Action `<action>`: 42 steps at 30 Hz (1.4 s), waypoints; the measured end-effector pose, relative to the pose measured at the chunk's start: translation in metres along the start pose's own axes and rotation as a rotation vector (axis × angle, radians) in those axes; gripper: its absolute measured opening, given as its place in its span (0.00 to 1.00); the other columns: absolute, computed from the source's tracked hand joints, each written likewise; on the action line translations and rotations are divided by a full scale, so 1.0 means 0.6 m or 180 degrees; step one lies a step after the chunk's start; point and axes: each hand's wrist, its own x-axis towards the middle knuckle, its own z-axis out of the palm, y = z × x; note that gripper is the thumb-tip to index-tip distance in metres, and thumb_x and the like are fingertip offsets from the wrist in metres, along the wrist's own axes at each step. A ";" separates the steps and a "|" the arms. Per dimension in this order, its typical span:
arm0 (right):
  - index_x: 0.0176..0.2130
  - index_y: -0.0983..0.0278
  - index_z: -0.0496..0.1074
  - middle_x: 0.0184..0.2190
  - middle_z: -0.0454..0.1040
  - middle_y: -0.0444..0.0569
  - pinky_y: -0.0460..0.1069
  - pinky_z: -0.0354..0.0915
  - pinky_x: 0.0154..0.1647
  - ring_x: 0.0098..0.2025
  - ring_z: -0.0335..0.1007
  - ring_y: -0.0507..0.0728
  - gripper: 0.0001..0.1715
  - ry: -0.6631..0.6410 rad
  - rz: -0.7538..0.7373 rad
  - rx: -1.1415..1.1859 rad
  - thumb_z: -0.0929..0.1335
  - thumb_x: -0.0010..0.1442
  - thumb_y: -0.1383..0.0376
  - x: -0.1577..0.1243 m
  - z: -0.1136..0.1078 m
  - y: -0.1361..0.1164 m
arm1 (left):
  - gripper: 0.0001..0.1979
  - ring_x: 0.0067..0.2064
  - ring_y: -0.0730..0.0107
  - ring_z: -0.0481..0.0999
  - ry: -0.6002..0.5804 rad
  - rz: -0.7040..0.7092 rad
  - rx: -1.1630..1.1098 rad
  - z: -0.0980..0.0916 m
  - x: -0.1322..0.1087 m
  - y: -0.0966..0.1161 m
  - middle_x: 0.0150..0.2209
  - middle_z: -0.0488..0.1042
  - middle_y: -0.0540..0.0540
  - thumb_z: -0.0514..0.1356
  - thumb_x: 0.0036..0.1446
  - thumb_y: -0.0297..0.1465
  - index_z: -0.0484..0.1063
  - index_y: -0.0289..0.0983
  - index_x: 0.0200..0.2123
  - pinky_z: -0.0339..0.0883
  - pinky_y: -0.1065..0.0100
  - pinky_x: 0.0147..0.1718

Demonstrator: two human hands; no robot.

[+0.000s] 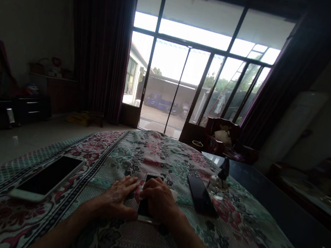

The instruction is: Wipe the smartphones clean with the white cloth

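Note:
A white-framed phone (pixel 144 208) with a dark screen lies in front of me on the patterned tablecloth (pixel 106 231). My left hand (pixel 120 196) rests flat beside it, fingers spread, the thumb reaching the phone's lower left edge. Over the screen, my right hand (pixel 159 197) is closed with curled fingers pressed down. A bit of white cloth or tissue (pixel 175 195) pokes out by its right side; the rest is hidden under the hand. To the right lies a black phone (pixel 201 195), close to a clear spray bottle (pixel 219 184) with a black nozzle.
A large white tablet (pixel 48 177) with a dark screen lies on the left of the cloth. A dark glossy surface (pixel 255 191) extends along the right. Beyond the table stand a wooden chair (pixel 221 134) and glass doors (pixel 167 87) between dark curtains (pixel 99 47).

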 end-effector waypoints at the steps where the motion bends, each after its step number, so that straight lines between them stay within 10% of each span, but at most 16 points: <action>1: 0.37 0.56 0.81 0.39 0.76 0.45 0.48 0.60 0.48 0.42 0.66 0.55 0.18 -0.0054 -0.0112 0.0022 0.65 0.57 0.74 -0.001 -0.002 -0.002 | 0.48 0.71 0.51 0.38 -0.0007 0.0000 -0.0003 0.000 0.000 0.000 0.71 0.43 0.42 0.63 0.47 0.48 0.52 0.39 0.68 0.39 0.51 0.67; 42: 0.40 0.57 0.79 0.43 0.75 0.44 0.49 0.59 0.51 0.45 0.65 0.54 0.20 -0.0057 -0.0629 0.0342 0.63 0.57 0.75 -0.044 -0.010 -0.005 | 0.48 0.71 0.50 0.38 -0.0022 -0.0026 0.0015 0.003 0.005 -0.011 0.71 0.42 0.42 0.65 0.47 0.48 0.52 0.39 0.68 0.39 0.50 0.67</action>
